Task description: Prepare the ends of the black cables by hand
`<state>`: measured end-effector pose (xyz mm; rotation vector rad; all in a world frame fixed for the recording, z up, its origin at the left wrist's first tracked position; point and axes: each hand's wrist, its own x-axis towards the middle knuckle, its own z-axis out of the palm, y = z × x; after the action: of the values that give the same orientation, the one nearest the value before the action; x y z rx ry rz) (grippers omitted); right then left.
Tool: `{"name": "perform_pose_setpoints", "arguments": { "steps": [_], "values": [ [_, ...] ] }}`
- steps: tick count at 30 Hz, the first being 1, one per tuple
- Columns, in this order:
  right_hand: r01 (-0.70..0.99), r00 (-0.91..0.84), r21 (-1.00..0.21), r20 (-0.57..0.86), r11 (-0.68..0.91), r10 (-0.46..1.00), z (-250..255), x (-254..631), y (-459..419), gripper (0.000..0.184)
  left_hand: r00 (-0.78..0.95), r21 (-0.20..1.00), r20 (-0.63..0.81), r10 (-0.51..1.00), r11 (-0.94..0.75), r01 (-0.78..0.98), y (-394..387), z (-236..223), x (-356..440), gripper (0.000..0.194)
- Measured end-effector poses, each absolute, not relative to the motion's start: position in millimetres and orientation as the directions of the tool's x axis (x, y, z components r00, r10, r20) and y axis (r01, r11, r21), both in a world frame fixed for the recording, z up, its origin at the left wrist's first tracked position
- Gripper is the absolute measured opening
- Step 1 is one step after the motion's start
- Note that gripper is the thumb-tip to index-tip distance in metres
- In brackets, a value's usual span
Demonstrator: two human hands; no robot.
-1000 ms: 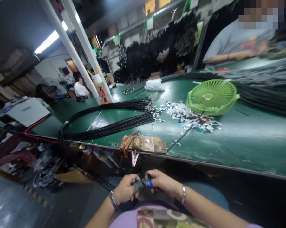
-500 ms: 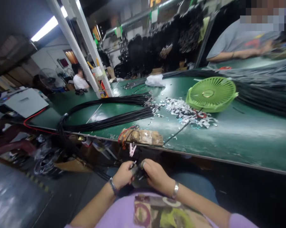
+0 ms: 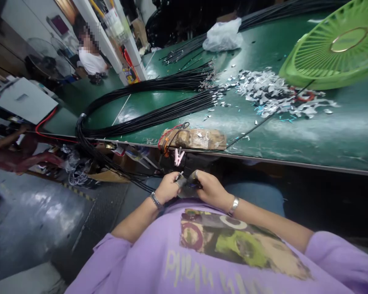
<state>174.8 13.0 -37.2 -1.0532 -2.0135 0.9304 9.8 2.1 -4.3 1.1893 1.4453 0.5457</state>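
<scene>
My left hand (image 3: 168,188) and my right hand (image 3: 210,188) meet in my lap just below the green table's edge (image 3: 263,160). Both are closed around a small dark tool or part (image 3: 187,188) between them; I cannot make out what it is. A thin black wire tip pokes out by my left thumb. Black cables (image 3: 110,163) hang from the table's left corner down toward my hands. Above them on the table edge lies a worn wooden block (image 3: 199,139) with red wires and a pink clip (image 3: 179,156).
A looped bundle of black cables (image 3: 159,114) lies across the table, with scattered silver scraps (image 3: 272,92) and a green fan grille (image 3: 333,49) at right. A white plastic bag (image 3: 222,36) sits further back. Boxes and clutter fill the floor at left. A person sits far left.
The view has tipped downward, showing more of my purple shirt. My hands stayed together on the small item, closing in tighter; the blue part seen a second ago is hidden.
</scene>
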Motion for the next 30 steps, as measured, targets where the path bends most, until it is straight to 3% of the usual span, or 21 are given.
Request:
{"name": "perform_pose_setpoints", "arguments": {
  "steps": [4,6,11,16,21,27,30],
  "values": [
    [0.343,-0.454,-0.899,0.094,0.271,0.886,-35,174,22,0.013,0.178,0.865,-0.457,0.872,0.389,0.318,2,-4,9,0.025],
    [0.342,-0.407,-0.907,0.094,0.247,0.909,-33,171,25,0.012,0.178,0.867,-0.461,0.870,0.398,0.301,3,-3,8,0.026],
    [0.323,-0.490,-0.862,0.199,0.390,0.848,-32,170,22,0.019,0.153,0.862,-0.474,0.867,0.422,0.280,4,-4,4,0.024],
    [0.323,-0.548,-0.903,0.065,0.283,0.834,-29,172,30,0.013,0.187,0.866,-0.481,0.857,0.432,0.251,-1,-7,3,0.029],
    [0.338,-0.518,-0.861,0.168,0.381,0.839,-24,169,26,0.016,0.149,0.855,-0.493,0.857,0.446,0.265,-1,-4,2,0.032],
    [0.343,-0.528,-0.893,0.073,0.291,0.846,-23,169,32,0.013,0.166,0.869,-0.472,0.866,0.426,0.253,0,-3,2,0.033],
    [0.375,-0.511,-0.838,0.170,0.396,0.843,-22,168,28,0.017,0.168,0.857,-0.488,0.856,0.435,0.276,0,-4,2,0.032]
  ]
}}
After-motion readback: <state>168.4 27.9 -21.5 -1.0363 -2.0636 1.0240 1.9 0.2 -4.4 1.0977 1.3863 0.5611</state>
